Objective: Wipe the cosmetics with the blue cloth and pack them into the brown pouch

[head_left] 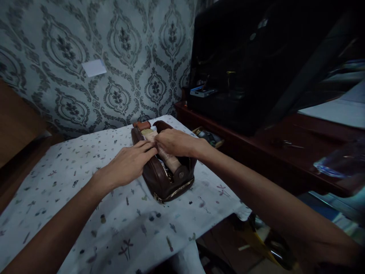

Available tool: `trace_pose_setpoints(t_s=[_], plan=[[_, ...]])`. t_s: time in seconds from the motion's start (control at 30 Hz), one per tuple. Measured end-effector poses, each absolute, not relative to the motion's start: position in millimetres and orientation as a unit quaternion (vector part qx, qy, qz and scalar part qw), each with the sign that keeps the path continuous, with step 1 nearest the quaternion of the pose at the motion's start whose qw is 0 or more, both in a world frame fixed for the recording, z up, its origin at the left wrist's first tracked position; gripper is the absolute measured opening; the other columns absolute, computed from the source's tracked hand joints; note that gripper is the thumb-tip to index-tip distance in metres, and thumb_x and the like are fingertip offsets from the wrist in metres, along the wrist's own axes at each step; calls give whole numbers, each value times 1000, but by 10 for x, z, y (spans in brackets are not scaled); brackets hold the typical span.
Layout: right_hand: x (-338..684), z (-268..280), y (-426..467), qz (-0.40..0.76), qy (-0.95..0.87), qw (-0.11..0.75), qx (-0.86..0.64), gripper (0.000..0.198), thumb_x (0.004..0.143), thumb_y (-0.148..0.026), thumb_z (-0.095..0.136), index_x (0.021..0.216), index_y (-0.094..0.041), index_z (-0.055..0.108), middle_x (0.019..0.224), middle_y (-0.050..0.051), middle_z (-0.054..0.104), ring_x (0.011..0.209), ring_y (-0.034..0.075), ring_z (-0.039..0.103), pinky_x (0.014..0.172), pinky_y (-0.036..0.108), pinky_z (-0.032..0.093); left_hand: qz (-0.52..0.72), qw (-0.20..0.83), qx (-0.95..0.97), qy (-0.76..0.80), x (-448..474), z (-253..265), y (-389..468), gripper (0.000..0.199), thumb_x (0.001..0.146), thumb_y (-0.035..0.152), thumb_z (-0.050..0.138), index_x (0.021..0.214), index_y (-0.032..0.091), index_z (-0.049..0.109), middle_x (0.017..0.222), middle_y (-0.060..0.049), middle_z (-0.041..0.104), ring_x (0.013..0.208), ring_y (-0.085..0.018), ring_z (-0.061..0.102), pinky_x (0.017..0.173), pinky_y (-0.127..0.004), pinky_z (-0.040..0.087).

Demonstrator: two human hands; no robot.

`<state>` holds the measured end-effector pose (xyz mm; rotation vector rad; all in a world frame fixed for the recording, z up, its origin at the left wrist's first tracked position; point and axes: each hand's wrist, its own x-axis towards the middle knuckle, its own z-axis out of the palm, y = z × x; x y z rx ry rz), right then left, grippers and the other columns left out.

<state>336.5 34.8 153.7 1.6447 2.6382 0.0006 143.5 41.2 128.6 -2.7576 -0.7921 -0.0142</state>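
A brown leather-look toiletry bag lies on the cloth-covered table, its zipped top undone and gaping. Inside it a long beige tube-shaped item runs lengthwise, and a pale yellowish item shows at the far end. My left hand grips the bag's left rim, its fingertips reaching over the opening. Curled into a closed shape, my right hand is down in the opening against the beige item. Its fingertips are hidden, so what it pinches cannot be made out. A tan strap sits at the bag's far end.
A white patterned cloth covers the table. To the right stands a dark red desk with a large black screen and papers. An open drawer holds small items beside the table. Patterned wallpaper lies behind.
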Motion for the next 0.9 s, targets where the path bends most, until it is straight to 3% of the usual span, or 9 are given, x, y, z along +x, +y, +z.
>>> trace_pose_setpoints(t_s=[0.23,0.43,0.53,0.67,0.9], plan=[[3470,1355,56,3,845,-54,532,25,100,-23,46,119,-11,55,101,14,70,84,22,67,67,28,38,-1,132,-953,-272,1431,1261,440,46,89,4,39,129,20,55,149,-9,51,136,-24,47,91,-35,57],[3461,1356,-78,-4,860,-12,510,59,89,-20,56,143,-15,33,106,13,71,82,25,67,60,29,35,-3,128,-953,-275,1447,1243,437,45,87,2,39,127,18,55,145,-9,55,135,-23,47,95,-36,55],[3445,1383,-43,-22,854,5,520,57,86,-16,56,139,-12,34,102,13,71,80,25,67,59,29,34,-8,128,-951,-280,1439,1244,428,46,88,3,38,128,20,54,147,-7,54,135,-22,47,92,-33,56],[3498,1350,17,-92,847,-64,520,44,86,-19,54,128,-15,40,94,10,69,77,23,65,59,27,36,2,123,-948,-292,1434,1265,410,45,90,5,37,129,21,52,149,-7,52,134,-23,48,88,-33,56],[3587,1365,71,-184,808,-133,543,72,81,-23,62,146,-12,33,106,15,69,86,25,67,66,27,43,49,128,-942,-306,1472,1339,384,51,90,4,38,138,21,43,145,-10,54,131,-26,51,79,-34,56]])
